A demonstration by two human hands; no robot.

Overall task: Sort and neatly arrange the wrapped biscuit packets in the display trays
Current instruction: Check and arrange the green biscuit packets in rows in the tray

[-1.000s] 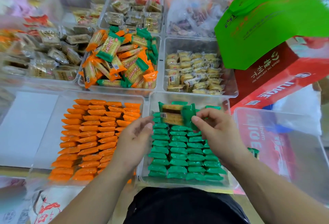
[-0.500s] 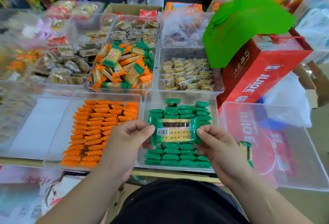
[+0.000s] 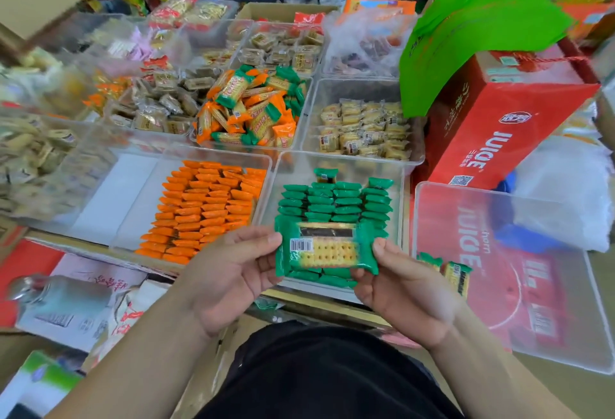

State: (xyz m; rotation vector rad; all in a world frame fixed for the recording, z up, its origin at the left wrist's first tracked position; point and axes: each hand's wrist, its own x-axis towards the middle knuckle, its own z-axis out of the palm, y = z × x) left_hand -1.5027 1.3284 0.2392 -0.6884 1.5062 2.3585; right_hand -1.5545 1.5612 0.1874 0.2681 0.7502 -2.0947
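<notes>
The biggest thing we've got here is the red juice carton (image 3: 492, 126) in the upper right of the frame, with a green sheet (image 3: 476, 36) flopped over its top. Below that, lower right, sits a nearly bare clear tray (image 3: 499, 193). Centre-left is the orange tray (image 3: 133, 205), its orange packets (image 3: 206, 209) lined up in tidy rows. Right beside it, dead centre, is the green tray (image 3: 336, 161) with the green rows (image 3: 336, 200) laid in overlapping columns. Just above those two, the mixed pile (image 3: 249, 109) of orange and green ones is unsorted, so we'd call the job roughly mid-way.

Now the hands, both low centre. The left hand (image 3: 229, 272) and right hand (image 3: 402, 282) each pinch one end of a green biscuit packet (image 3: 327, 249) between thumb and fingers. They hold it flat, barcode side up, just over the near rows of the green tray. Honestly, we can't tell if it's one packet or a small stack, because the green ends under it blur into the rows below.

The smallest bits are two loose green packets (image 3: 446, 269) lying at the left end of the clear tray, just beside the right hand.

The step in hand, we reckon, is placing this one with its own colour. The next move calls for tipping it to match how the rows overlap. Then it needs to slot into a column that has room, without shoving the neighbours out of line.
</notes>
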